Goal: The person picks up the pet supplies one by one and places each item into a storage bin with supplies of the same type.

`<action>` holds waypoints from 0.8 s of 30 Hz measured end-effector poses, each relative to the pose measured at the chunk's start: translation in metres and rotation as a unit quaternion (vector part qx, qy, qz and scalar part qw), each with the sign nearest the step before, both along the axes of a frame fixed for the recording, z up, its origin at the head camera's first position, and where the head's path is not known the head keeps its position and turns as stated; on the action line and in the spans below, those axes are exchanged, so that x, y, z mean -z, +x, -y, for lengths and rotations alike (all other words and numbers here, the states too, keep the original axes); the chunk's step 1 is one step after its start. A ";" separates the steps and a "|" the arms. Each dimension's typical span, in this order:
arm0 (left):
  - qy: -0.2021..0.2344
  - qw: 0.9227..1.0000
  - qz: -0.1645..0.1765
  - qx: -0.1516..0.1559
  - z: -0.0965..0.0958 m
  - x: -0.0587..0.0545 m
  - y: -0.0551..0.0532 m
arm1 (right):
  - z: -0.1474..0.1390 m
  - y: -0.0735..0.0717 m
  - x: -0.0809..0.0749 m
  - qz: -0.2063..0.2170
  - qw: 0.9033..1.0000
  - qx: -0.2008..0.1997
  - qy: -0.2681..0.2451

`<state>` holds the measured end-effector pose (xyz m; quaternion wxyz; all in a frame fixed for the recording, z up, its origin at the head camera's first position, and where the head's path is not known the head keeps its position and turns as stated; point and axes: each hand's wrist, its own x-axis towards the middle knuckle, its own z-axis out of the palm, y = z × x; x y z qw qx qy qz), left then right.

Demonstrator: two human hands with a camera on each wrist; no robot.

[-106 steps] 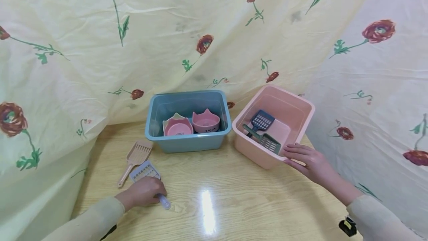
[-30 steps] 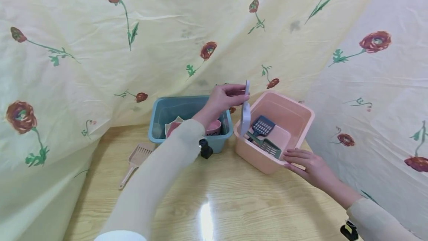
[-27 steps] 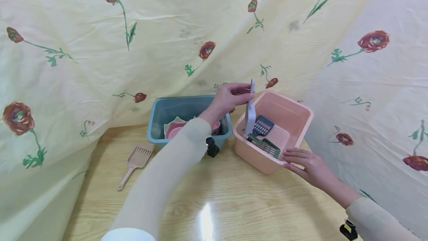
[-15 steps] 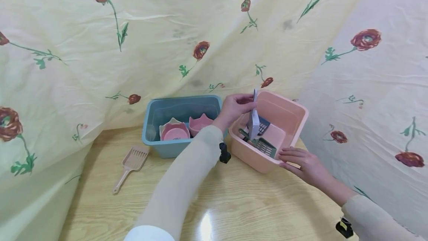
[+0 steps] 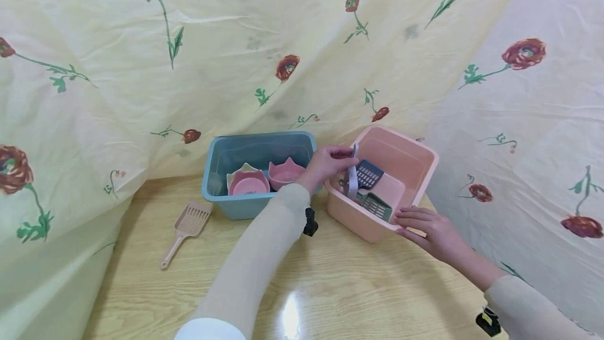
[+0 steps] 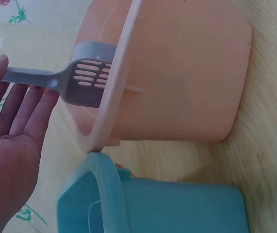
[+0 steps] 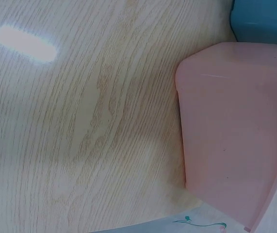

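Observation:
My left hand (image 5: 327,166) pinches the handle of a lavender litter scoop (image 5: 352,181) between thumb and fingers. The scoop hangs head down inside the left part of a pink bin (image 5: 360,222); in the left wrist view its slotted head (image 6: 87,77) is partly hidden behind the bin's rim. At the bin's near right corner my right hand (image 5: 436,230) grips the rim, fingers over the top and thumb outside. A navy slotted scoop (image 5: 370,173) and a dark green one (image 5: 376,206) lie on the bin's floor.
Left of the pink bin stands a blue bin (image 5: 250,208) holding pink cat-eared bowls (image 5: 248,185). A beige litter scoop (image 5: 192,220) lies on the wooden table (image 5: 349,287) at the left. Flowered cloth (image 5: 212,83) hangs behind and at the sides.
My left hand picked up the lavender scoop from the table at left, carried it right to the pink bin and lowered it inside. My right hand stays on the rim.

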<state>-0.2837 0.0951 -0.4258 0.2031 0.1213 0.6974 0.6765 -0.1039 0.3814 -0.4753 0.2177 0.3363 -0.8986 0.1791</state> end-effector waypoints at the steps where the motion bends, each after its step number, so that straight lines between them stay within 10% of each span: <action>1: 0.001 1.000 0.004 0.003 0.001 0.000 0.000 | 0.000 0.000 0.000 0.001 1.000 -0.001 0.000; 13: -0.014 0.997 -0.015 0.076 0.042 -0.026 -0.004 | 0.007 -0.002 -0.003 -0.008 1.000 -0.007 -0.011; 24: -0.131 0.979 -0.108 0.111 0.161 -0.066 0.009 | 0.007 -0.002 -0.003 -0.008 1.000 0.000 -0.011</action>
